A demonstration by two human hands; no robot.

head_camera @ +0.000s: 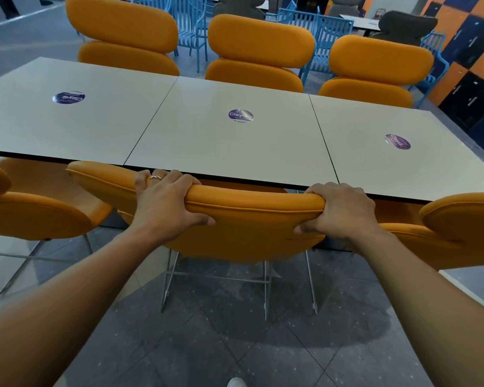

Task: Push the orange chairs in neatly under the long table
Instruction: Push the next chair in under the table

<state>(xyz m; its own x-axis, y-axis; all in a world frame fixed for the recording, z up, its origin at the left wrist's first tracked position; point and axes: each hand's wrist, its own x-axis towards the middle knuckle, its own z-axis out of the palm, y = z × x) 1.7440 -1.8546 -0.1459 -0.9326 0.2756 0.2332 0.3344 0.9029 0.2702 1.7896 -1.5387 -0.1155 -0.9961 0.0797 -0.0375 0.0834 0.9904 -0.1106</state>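
Note:
The long white table [221,146] is made of three panels, each with a round purple sticker. On its near side an orange chair [249,233] with wire legs stands with its backrest top touching the table's edge. My left hand [165,202] grips the left part of that backrest's top. My right hand [341,213] grips the right part. Another orange chair [34,210] stands to the left on the near side, and a third [458,230] to the right. Three orange chairs line the far side: left [123,43], middle [257,54], right [375,71].
Blue slatted chairs [193,23] and dark grey chairs [403,23] stand behind the far row. An orange and dark blue locker wall [475,65] runs along the right. The floor is dark grey tile [221,344]. A white shoe tip [236,382] shows at the bottom edge.

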